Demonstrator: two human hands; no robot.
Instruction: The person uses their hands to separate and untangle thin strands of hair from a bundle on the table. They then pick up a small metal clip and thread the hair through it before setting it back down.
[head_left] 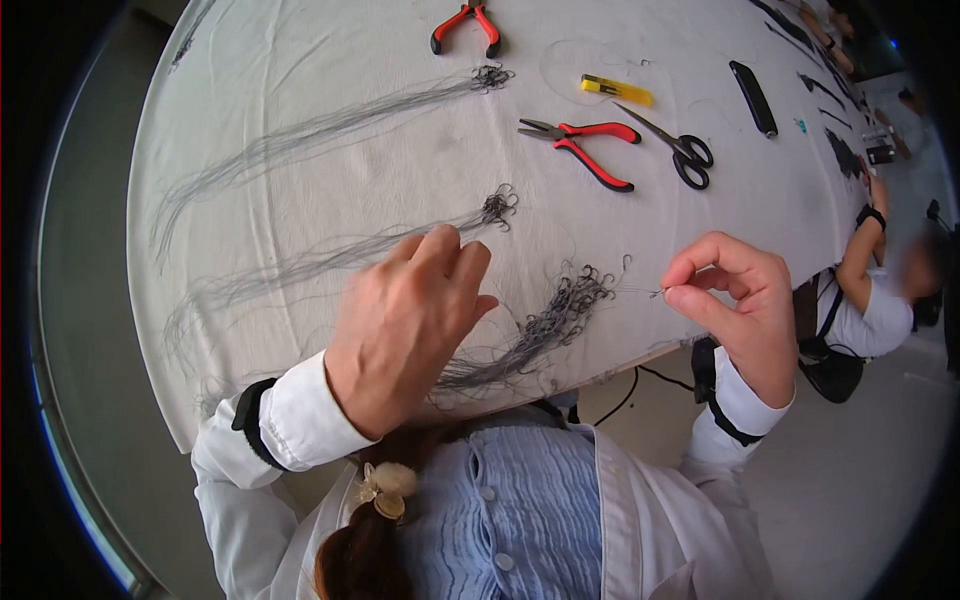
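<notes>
My right hand [735, 305] pinches a thin fishing line between thumb and forefinger, with a small dark bit showing at the fingertips. Left of it, a single fish hook [627, 262] stands beside a large bundle of snelled hooks [565, 315], whose lines trail down and left. My left hand [415, 310] is above the cloth with its fingers curled down; whatever they hold is hidden. Just beyond it lies a second hook bundle [498, 207], its long grey lines running left under and past my hand.
A third hook bundle [492, 78] lies farther back. Red-handled pliers [590, 145], black scissors [685, 152], a yellow cutter [617, 90], a black phone-like object [753, 98] and more pliers [467, 28] rest on the white cloth [380, 170]. Another person [880, 300] sits at right.
</notes>
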